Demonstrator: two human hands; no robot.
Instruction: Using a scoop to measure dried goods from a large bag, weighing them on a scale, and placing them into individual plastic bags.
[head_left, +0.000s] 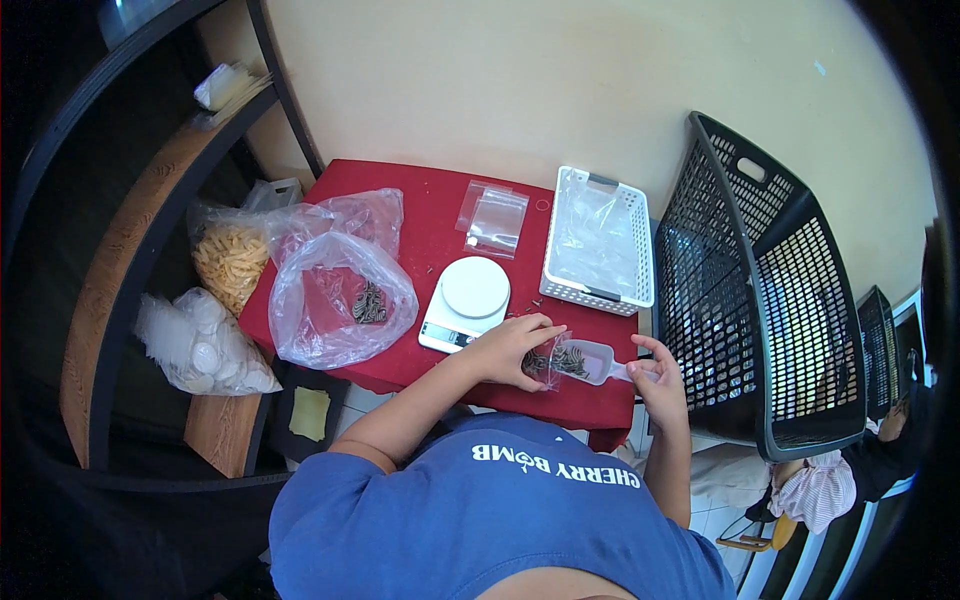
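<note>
- The left hand's (508,352) thumb and fingers curved around opposite sides of a small clear plastic bag (546,368), gripping it; the exact contact of each fingertip could not be told through the film.
- The right hand (662,388) pinched the handle of a translucent scoop (601,364) between thumb and fingers, the forefinger raised.
- Between the hands, near the front edge of the red tablecloth (420,215), the scoop's mouth met the bag's opening. Dark, greenish curled pieces (572,361) lay in the scoop, and more showed at the bag.
- The likeliest trouble seemed to be spillage: if the limp film folded or the scoop tipped off-line, pieces could have slid past the rim, perhaps to the floor, the edge being so near.
- A slip of the left hand might have let the bag drop off the scoop's lip.
- Just beyond the left hand sat a white digital kitchen scale (468,300); a nudge from that forearm could have shifted it.
- Farther left, a large open plastic bag (340,305) held similar pieces; flat clear bags (495,222) and a white perforated basket (600,240) lay toward the wall.
</note>
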